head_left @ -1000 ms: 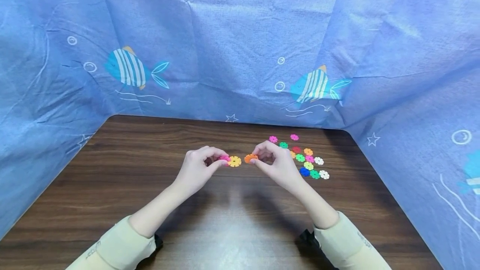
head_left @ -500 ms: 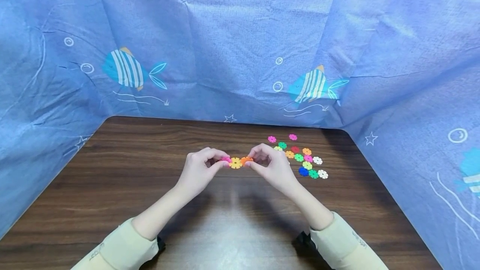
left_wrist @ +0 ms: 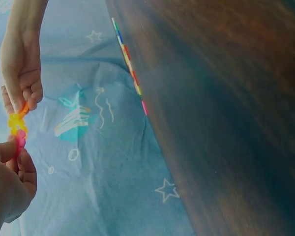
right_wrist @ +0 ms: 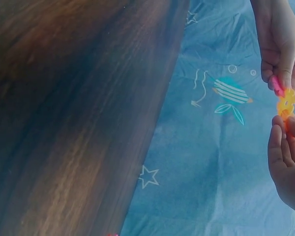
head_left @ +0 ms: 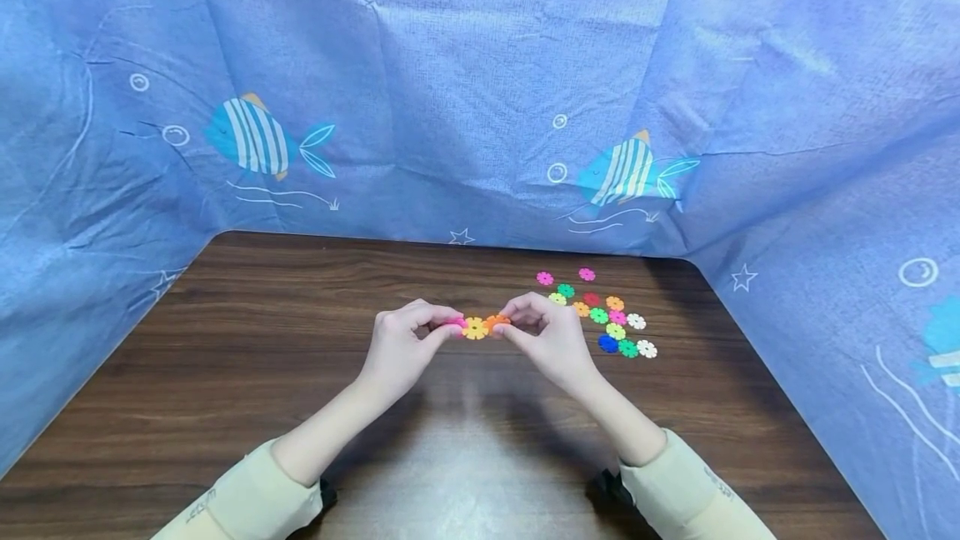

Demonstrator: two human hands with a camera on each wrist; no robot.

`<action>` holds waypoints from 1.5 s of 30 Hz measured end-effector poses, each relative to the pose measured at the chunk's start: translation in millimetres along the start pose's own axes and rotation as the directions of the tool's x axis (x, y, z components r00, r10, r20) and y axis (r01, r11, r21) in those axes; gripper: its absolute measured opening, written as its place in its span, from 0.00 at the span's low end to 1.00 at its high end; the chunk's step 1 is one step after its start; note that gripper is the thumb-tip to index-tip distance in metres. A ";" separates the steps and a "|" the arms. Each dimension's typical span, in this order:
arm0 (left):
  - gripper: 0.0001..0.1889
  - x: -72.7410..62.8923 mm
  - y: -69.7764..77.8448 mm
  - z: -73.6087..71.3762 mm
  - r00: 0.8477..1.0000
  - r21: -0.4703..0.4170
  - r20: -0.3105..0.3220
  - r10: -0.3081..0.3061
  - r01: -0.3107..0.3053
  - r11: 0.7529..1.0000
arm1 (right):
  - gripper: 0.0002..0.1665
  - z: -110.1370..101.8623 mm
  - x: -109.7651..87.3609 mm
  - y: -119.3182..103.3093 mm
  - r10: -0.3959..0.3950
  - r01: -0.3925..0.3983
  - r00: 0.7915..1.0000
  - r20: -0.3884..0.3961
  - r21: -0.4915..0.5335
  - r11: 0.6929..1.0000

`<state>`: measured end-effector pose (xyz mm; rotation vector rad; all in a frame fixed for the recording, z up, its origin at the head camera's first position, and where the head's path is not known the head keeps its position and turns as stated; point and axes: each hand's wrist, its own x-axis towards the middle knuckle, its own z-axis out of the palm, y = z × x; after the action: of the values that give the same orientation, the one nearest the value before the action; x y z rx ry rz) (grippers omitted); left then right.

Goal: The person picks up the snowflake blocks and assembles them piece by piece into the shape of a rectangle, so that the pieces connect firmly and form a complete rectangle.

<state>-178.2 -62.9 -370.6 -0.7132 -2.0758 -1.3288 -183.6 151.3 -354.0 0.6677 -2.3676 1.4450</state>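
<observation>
My left hand [head_left: 405, 348] pinches a pink snowflake disc [head_left: 456, 326] between thumb and fingers. Joined to its right side is a yellow-orange snowflake disc [head_left: 476, 328], which bridges the gap between both hands. An orange snowflake disc [head_left: 496, 322] is pinched in my right hand [head_left: 553, 342], its edge meeting the yellow-orange one. In the left wrist view the pink disc [left_wrist: 20, 141] and yellow disc [left_wrist: 15, 124] form a short chain held above the table. From the right wrist, the yellow disc [right_wrist: 286, 102] shows upright between the two hands, the orange one mostly covered by fingers.
Several loose snowflake discs in pink, green, yellow, red, orange, white and blue lie flat on the brown wooden table [head_left: 262, 332], right of my right hand, among them a blue disc [head_left: 608, 344]. A blue fish-print cloth [head_left: 480, 107] hangs around the table's back and sides.
My right hand has moved left, bringing the orange disc from apart to against the yellow-orange one. Both hands have since shifted slightly right together.
</observation>
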 end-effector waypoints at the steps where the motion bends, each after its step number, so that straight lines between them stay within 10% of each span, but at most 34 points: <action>1: 0.07 -0.1 0.5 -0.2 1.000 0.000 -0.001 -0.002 0.002 1.000 | 0.10 0.3 -0.4 -3.9 0.007 -0.007 1.000 -0.002 0.000 1.000; 34: 0.07 -0.3 1.6 4.9 0.998 -0.002 -0.013 -0.055 0.055 0.999 | 0.10 6.6 -3.8 5.7 -0.012 0.013 0.999 -0.041 0.018 1.000; 45: 0.08 7.2 0.9 -2.5 0.998 0.062 0.012 -0.064 0.063 0.996 | 0.22 -12.2 2.8 11.8 0.004 -0.005 0.998 0.061 0.010 1.000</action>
<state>-182.1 -63.9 -364.1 -0.6367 -2.1571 -1.2919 -192.2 166.1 -356.1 0.7197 -2.4104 1.4598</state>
